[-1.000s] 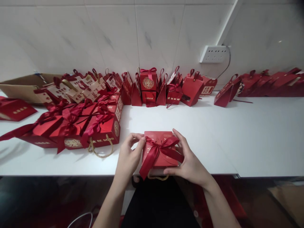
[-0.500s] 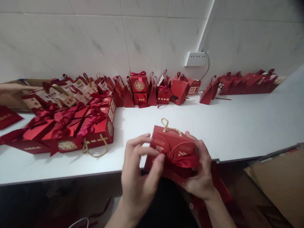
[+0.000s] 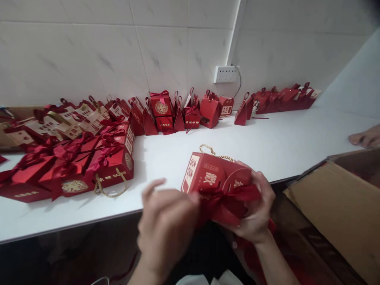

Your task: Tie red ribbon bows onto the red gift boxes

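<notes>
A red gift box (image 3: pixel 209 174) with gold print, a gold rope handle (image 3: pixel 219 156) and a red ribbon bow (image 3: pixel 227 198) is held over the front edge of the white table. My right hand (image 3: pixel 258 209) grips its right side and underside, fingers wrapped round it. My left hand (image 3: pixel 169 221), blurred by motion, is at the box's lower left beside the ribbon; its fingers are bent, and whether they pinch anything cannot be made out.
Ribboned red boxes (image 3: pixel 74 170) stand at the left of the white table (image 3: pixel 160 158). More small red boxes (image 3: pixel 160 109) line the tiled wall, below a power strip (image 3: pixel 226 74). Another person's hand (image 3: pixel 366 137) rests at the far right, above an open cardboard box (image 3: pixel 338 206).
The view has shifted to the right. The box has turned, showing its white-labelled end and more of the bow. My left hand has moved down and its fingers have curled. A person's hand has appeared at right.
</notes>
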Demonstrator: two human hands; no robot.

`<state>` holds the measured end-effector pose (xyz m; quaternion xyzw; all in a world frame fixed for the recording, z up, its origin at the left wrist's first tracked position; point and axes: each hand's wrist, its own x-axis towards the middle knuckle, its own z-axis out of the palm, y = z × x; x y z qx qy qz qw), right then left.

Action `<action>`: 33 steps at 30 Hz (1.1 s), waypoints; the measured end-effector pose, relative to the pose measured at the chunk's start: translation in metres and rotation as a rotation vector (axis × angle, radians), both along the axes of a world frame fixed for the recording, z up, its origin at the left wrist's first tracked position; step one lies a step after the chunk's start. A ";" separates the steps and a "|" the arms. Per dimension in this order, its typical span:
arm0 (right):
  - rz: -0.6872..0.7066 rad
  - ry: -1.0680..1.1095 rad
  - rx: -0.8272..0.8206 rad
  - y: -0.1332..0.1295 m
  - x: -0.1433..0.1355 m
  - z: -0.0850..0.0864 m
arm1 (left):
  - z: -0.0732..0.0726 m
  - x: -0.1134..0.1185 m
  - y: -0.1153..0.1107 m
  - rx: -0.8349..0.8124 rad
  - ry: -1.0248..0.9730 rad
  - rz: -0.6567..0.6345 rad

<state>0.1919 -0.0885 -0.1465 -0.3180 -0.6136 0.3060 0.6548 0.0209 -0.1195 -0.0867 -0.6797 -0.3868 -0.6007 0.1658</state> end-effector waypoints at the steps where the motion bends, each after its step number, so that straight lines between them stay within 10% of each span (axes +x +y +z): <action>1: -0.017 0.077 -0.009 -0.002 0.003 0.006 | 0.000 -0.009 0.006 -0.027 -0.072 0.083; 5: 0.017 0.512 -0.392 -0.005 0.028 0.031 | -0.005 -0.027 0.028 -0.367 -0.296 0.150; 10: 0.344 0.831 -0.733 -0.010 0.081 0.050 | -0.024 0.003 0.040 -0.545 -0.118 -0.131; 14: 0.338 0.748 -0.658 -0.026 0.108 0.052 | -0.034 0.038 0.046 -0.627 0.064 -0.338; 20: -0.441 0.100 -0.234 -0.055 0.118 0.038 | -0.017 0.072 0.048 -0.652 -0.015 -0.575; 25: -0.673 -0.358 0.110 -0.072 0.116 0.037 | 0.014 0.092 0.040 -0.533 -0.148 -0.894; 33: -0.722 -0.499 0.242 -0.076 0.109 0.040 | 0.028 0.111 0.021 -0.290 -0.043 -0.786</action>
